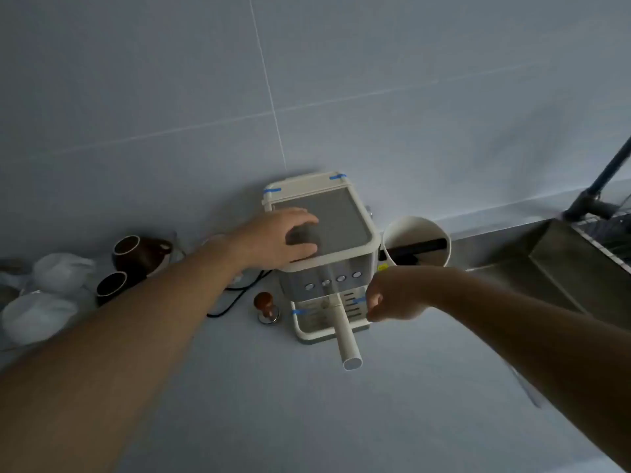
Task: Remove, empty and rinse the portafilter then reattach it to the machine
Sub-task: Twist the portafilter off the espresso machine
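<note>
A white espresso machine [345, 264] stands against the tiled wall. The portafilter [344, 331] is locked under it, and its white handle points toward me over the drip tray. My left hand [285, 238] lies flat on the machine's grey top with its fingers spread. To the right of the machine's front, just right of the handle, my right hand [389, 295] hovers loosely curled. It does not touch the handle and holds nothing. The portafilter's basket is hidden under the machine's head.
A white knock box [415, 244] with a black bar stands right of the machine. A steel sink [546, 264] and dark tap [601, 189] are at the far right. A wooden-topped tamper [265, 307], a black cable, brown cups [128, 250] and white bags lie to the left.
</note>
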Demonstrator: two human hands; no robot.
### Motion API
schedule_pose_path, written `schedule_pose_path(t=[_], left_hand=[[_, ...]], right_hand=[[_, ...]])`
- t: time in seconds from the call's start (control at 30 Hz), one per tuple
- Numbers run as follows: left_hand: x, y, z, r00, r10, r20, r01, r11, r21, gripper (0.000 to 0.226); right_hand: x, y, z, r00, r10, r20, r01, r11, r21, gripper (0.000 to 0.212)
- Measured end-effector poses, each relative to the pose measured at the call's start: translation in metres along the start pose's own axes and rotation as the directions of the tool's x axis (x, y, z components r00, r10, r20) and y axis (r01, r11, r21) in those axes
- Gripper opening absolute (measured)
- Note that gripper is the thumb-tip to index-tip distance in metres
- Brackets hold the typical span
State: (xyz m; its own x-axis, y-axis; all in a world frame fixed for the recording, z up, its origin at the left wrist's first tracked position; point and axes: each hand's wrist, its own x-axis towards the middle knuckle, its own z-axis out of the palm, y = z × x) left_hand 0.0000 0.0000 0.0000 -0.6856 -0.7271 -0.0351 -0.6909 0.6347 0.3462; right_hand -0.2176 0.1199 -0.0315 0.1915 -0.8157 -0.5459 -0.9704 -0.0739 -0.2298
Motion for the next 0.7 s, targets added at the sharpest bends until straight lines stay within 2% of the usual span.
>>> schedule_pose_path(t=[0.17,0.23,0.33,0.4,0.5,0.6,0.7], left_hand=[[-0.002,0.002,0.022,0.999,-0.019,0.043,0.016,0.998,0.057,0.067],[-0.001,-0.001,0.028,0.999,0.006,0.039,-0.009,0.996,0.092,0.066],[0.002,-0.01,0.034,0.997,0.074,0.019,-0.076,0.986,0.15,0.067],[0.006,-0.011,0.035,0.998,0.07,0.009,-0.07,0.988,0.134,0.064],[0.017,-0.004,0.031,0.998,0.056,-0.031,-0.053,0.994,0.097,0.059],[0.024,-0.007,0.033,0.991,0.113,-0.068,-0.107,0.99,0.087,0.059],[0.026,-0.013,0.036,0.99,0.14,-0.022,-0.136,0.982,0.131,0.065]], right_hand=[[0.018,0.001,0.035,0.998,0.057,0.009,-0.058,0.991,0.117,0.037],[0.026,0.003,0.047,0.994,0.095,-0.046,-0.086,0.981,0.172,0.039],[0.034,0.002,0.064,0.982,0.145,-0.118,-0.1,0.942,0.32,0.043],[0.038,-0.003,0.075,0.976,0.165,-0.139,-0.087,0.893,0.442,0.042],[0.049,-0.008,0.093,0.972,0.211,-0.106,-0.089,0.743,0.663,0.04],[0.057,-0.016,0.103,0.961,0.273,-0.045,-0.102,0.504,0.858,0.03],[0.061,-0.023,0.111,0.953,0.303,-0.013,-0.074,0.272,0.959,0.019]])
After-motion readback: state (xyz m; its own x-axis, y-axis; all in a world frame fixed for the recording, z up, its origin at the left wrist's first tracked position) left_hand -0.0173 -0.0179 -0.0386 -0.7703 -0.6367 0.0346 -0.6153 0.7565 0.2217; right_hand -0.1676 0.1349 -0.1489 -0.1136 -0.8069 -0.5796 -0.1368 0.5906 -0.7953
